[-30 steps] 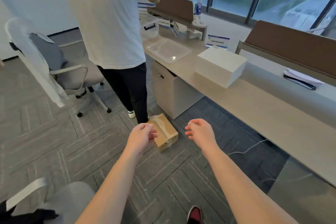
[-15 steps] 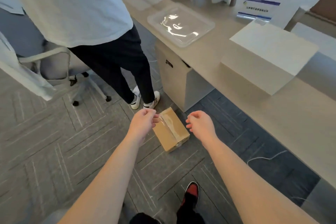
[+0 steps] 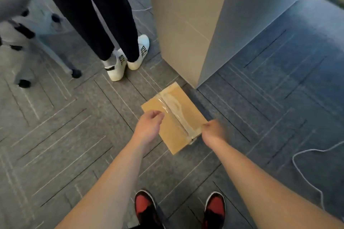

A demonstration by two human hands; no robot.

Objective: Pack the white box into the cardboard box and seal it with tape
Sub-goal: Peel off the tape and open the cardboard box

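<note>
Both hands are curling beside the cardboard box (image 3: 175, 117) lying between them; whether your left hand (image 3: 149, 126) or right hand (image 3: 212, 130) is actually gripping, I cannot tell. You're risking a lopsided, slipping lift.

Tan, grey and red

The cardboard box (image 3: 172, 136) is plain tan under a glossy clear tape (image 3: 175, 109) stripe; the floor (image 3: 74, 135) is grey with pale angled lines, my shoes (image 3: 144, 204) red and black.
</note>
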